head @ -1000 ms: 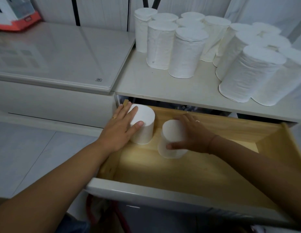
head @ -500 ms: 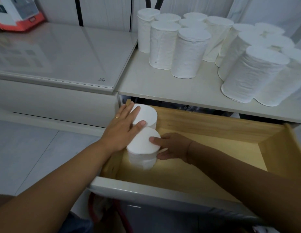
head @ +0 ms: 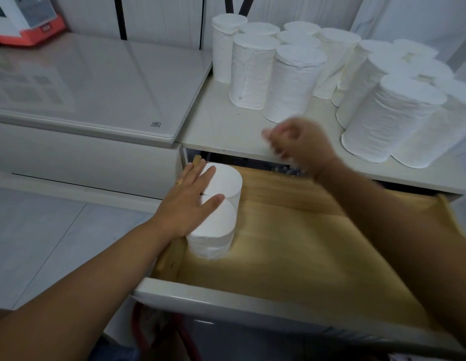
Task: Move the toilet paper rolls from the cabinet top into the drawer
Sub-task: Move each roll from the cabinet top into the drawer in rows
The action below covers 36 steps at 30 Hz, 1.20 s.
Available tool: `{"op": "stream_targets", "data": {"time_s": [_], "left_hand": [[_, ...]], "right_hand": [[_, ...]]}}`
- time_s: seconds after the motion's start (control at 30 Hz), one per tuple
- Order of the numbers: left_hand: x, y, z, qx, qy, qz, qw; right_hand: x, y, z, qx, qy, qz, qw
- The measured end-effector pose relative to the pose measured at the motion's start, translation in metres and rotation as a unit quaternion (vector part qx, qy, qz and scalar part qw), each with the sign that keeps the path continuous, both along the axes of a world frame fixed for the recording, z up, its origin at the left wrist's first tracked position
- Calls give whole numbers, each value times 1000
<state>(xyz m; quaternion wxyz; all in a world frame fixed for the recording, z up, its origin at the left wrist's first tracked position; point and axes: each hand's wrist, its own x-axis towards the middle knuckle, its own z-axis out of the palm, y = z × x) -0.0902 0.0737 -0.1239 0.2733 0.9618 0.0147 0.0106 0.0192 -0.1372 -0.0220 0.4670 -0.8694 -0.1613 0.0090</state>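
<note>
While our left hand [head: 189, 201] lies flat on two rolls [head: 219, 225] standing in the drawer [head: 292, 243], our right hand [head: 305, 147] hovers over the cabinet top [head: 221, 131], too blurred for us to tell its grip. More rolls [head: 294, 82] stand there.

Two rolls stand upright in the drawer [head: 305, 243], in its left rear corner. The rear roll [head: 225, 178] and the front roll [head: 213, 230] touch each other and sit against the left wall. Both are plain white, coreless and tightly wound, with flat round ends up. The drawer is pulled well out, with a pale wood floor and walls and a white front. The cabinet top [head: 226, 131] is off-white. A dozen or so more rolls [head: 294, 82] stand on it in two close clusters, left and right, all upright and white with lightly crinkled sides.
</note>
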Motion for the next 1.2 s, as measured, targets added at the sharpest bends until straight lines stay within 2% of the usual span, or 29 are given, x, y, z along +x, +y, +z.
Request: {"op": "stream_targets", "data": {"time_s": [0.03,0.1,0.2,0.33,0.43,0.57,0.67,0.73,0.97,1.07,1.2], "left_hand": [[0,0,0,0,1,-1,1000],[1,0,1,2,1,0,1000],[1,-1,1,4,6,2,1000],[1,-2,3,-5,9,3,1000],[0,-2,4,4,12,3,1000],[1,-2,4,5,16,1,1000],[1,-1,4,6,16,0,1000],[0,-2,4,4,15,0,1000],[0,-2,2,-2,7,1,1000],[1,-1,1,-1,4,0,1000],[1,-1,2,-2,7,1,1000]], "right_hand": [[19,-7,12,53,-29,-41,997],[56,-19,23,80,-75,-93,990],[104,-27,21,82,-39,-114,989],[140,-25,9,130,71,-54,987],[144,-19,-2,154,70,-25,985],[139,-11,-8,162,90,65,981],[124,-7,-2,169,90,56,980],[103,-8,0,161,93,77,979],[-10,-54,1,85,124,252,956],[-37,-71,-27,10,151,285,947],[-52,-79,-84,-45,210,268,939]]}}
